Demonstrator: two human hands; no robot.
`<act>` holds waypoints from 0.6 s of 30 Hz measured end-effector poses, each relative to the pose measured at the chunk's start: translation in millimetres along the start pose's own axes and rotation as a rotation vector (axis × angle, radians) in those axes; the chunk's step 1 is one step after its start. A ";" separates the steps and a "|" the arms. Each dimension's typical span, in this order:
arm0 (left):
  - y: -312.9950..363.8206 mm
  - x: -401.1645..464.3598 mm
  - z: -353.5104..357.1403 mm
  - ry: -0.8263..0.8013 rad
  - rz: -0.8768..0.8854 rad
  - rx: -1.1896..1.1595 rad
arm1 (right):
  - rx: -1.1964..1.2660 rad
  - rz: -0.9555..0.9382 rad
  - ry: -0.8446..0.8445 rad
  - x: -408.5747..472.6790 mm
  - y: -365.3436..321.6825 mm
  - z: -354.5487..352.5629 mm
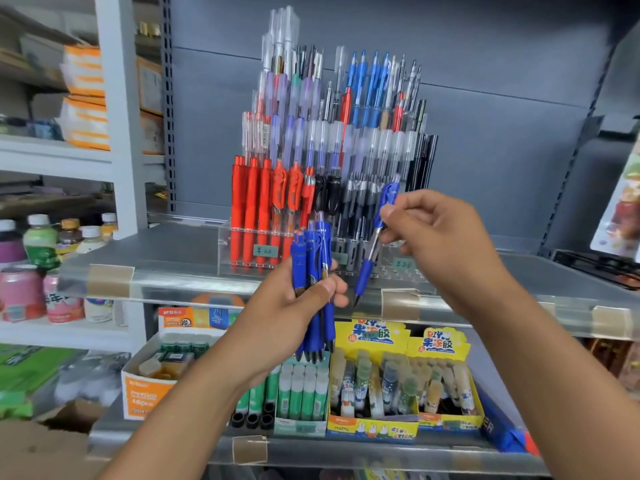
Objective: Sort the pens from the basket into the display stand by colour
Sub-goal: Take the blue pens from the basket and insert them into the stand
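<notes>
Blue pen point(375, 242) pinched in raised right hand point(440, 237), seemingly tip-down.

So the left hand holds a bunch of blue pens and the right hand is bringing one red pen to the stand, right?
Not quite: the head view shows the single pen in the right hand is blue, not red. The left hand does hold the bunch of blue pens, before the stand.

Single view only, from camera on your head. Faces forward and slightly down at shelf point(180, 261) straight ahead. Close range: display stand point(242, 247) within arm's reach, centre frame. Wide-angle lens bends edges; your forearms enter from bottom. No second view to overlap.
</notes>
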State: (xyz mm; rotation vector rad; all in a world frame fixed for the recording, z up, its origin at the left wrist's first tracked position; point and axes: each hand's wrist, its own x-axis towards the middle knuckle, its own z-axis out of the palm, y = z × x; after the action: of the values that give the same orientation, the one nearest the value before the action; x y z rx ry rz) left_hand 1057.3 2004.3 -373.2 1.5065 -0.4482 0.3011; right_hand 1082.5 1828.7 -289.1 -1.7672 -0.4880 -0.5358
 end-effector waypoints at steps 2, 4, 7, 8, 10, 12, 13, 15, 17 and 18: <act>1.6 -1.1 1.8 -0.006 0.007 -0.007 | -0.011 -0.014 0.040 5.7 -2.0 -6.9; 4.3 -1.0 2.2 -0.006 0.011 -0.022 | -0.026 -0.023 0.064 12.7 -3.9 -13.8; 7.9 1.6 3.2 -0.016 0.002 -0.028 | -0.064 -0.034 0.094 23.4 -6.2 -21.6; 9.0 2.2 3.7 -0.018 0.001 -0.024 | -0.075 -0.043 0.113 26.9 -7.6 -23.8; 9.8 1.6 3.9 -0.026 0.003 -0.014 | -0.098 -0.073 0.164 35.3 -10.6 -27.8; 8.3 -1.0 3.4 -0.031 0.001 -0.014 | -0.135 -0.111 0.224 44.5 -11.9 -30.1; 6.7 -2.2 3.4 -0.033 -0.002 -0.022 | -0.160 -0.127 0.253 49.5 -10.8 -30.4; 3.5 -3.4 3.3 -0.032 -0.002 -0.027 | -0.199 -0.141 0.293 58.7 -6.3 -28.8; 1.7 -3.2 4.6 -0.033 0.003 -0.017 | -0.216 -0.140 0.304 66.9 -0.3 -25.5; 1.4 -3.1 5.9 -0.045 0.005 -0.011 | -0.229 -0.134 0.301 69.6 2.7 -23.9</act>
State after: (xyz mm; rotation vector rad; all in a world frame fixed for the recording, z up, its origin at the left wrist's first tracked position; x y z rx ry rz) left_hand 1053.4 1998.7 -373.4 1.5038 -0.4884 0.2682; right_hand 1137.8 1808.4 -244.9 -1.8351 -0.3446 -0.9677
